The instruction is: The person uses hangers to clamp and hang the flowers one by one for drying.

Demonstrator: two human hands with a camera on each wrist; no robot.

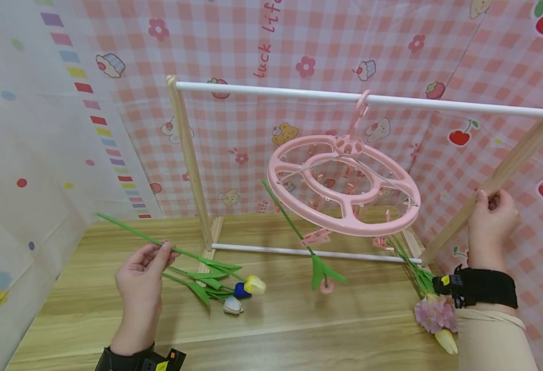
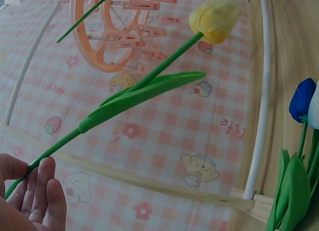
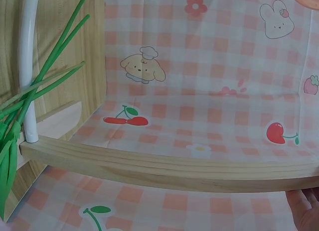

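Observation:
My left hand (image 1: 143, 273) pinches the green stem of a yellow artificial tulip (image 1: 255, 284) between thumb and fingers. In the left wrist view the yellow tulip (image 2: 214, 21) points up and away from the hand (image 2: 37, 196). Below it on the table lie a blue tulip (image 1: 242, 290) and a white tulip (image 1: 232, 305). My right hand (image 1: 494, 221) grips the right wooden post (image 1: 517, 154) of a rack; in the right wrist view only some fingers (image 3: 304, 208) show under the post (image 3: 149, 166). A pink round clip hanger (image 1: 345, 219) hangs from the rack's white top bar (image 1: 271, 91).
A pink tulip (image 1: 326, 286) hangs head down from a clip (image 1: 317, 236) on the hanger. Purple-pink flowers (image 1: 434, 313) and a pale yellow tulip (image 1: 446, 341) hang low at the right, stems upward. The lower white bar (image 1: 262, 250) crosses just above the wooden table (image 1: 299, 340).

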